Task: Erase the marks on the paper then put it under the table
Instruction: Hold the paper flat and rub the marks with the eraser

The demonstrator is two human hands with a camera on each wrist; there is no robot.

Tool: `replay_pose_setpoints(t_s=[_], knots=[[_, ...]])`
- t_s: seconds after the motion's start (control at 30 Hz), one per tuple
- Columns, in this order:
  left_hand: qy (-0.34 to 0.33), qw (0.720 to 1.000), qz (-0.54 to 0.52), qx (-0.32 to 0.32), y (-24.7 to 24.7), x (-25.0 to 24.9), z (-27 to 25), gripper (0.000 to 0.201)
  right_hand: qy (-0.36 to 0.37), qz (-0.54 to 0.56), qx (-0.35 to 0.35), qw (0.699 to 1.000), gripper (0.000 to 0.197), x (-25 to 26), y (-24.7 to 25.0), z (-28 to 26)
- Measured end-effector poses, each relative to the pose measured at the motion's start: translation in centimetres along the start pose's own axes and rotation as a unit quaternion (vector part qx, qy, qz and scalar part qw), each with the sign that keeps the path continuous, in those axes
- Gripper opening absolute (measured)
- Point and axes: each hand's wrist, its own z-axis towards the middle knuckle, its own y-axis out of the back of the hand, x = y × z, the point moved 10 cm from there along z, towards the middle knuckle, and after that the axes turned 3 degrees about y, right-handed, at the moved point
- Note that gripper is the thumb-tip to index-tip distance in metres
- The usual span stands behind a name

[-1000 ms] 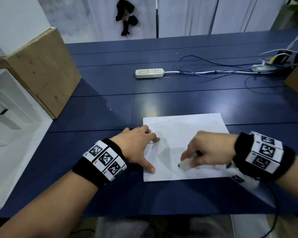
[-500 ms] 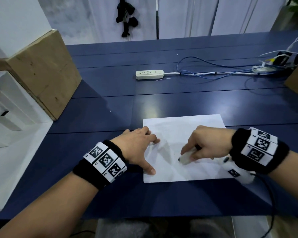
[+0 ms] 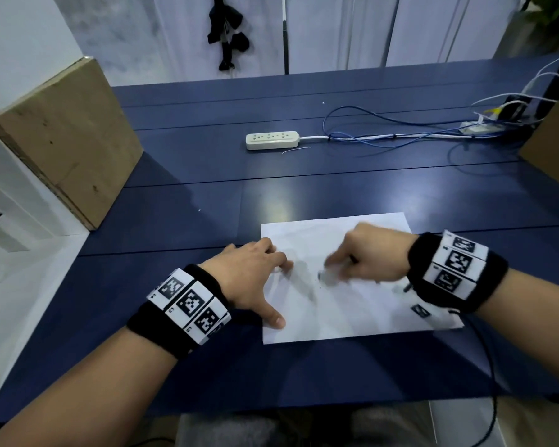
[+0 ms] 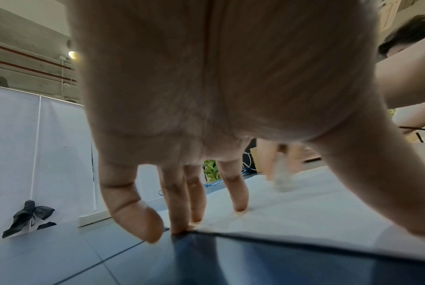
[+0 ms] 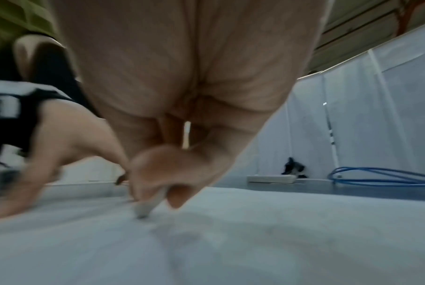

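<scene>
A white sheet of paper (image 3: 352, 311) lies flat on the dark blue table (image 3: 207, 195), near its front edge. My left hand (image 3: 255, 279) rests on the paper's left edge with straight, spread fingers (image 4: 238, 194) pressing it down. My right hand (image 3: 365, 259) pinches a small white eraser (image 3: 328, 275) and holds its tip on the paper's middle; it is motion-blurred. The eraser (image 5: 145, 208) shows between thumb and fingers in the right wrist view, touching the paper (image 5: 255, 241). Faint grey smudges lie beside the eraser tip.
A cardboard box (image 3: 62, 140) stands at the left, with white shelving (image 3: 10, 221) in front of it. A white power strip (image 3: 271, 140) and blue cables (image 3: 384, 137) lie further back. Another cardboard box (image 3: 555, 140) sits at the right edge.
My right hand has slid the eraser up and leftward across the paper, closer to my left fingers. The left hand and the paper have stayed in place.
</scene>
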Motion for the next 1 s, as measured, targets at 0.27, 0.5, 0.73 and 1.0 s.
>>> replay_pose_setpoints(t_s=[0.27, 0.5, 0.73, 1.0], knots=[[0.0, 1.0, -0.009, -0.002, -0.2, 0.3, 0.0, 0.104, 0.015, 0.092, 0.129, 0.987, 0.029, 2.0, -3.6, -2.4], [0.001, 1.0, -0.002, 0.003, -0.1, 0.1, 0.0, 0.104, -0.017, -0.029, -0.08, 0.996, 0.033, -2.0, 1.8, 0.5], [0.001, 1.0, -0.007, 0.004, -0.3, 0.2, 0.1, 0.106, -0.011, 0.05, 0.094, 0.994, 0.03, 0.2, -2.0, -2.1], [0.002, 1.0, -0.011, -0.001, -0.2, 0.2, 0.0, 0.104, -0.008, 0.027, 0.004, 1.0, 0.034, -1.8, -0.1, -0.3]])
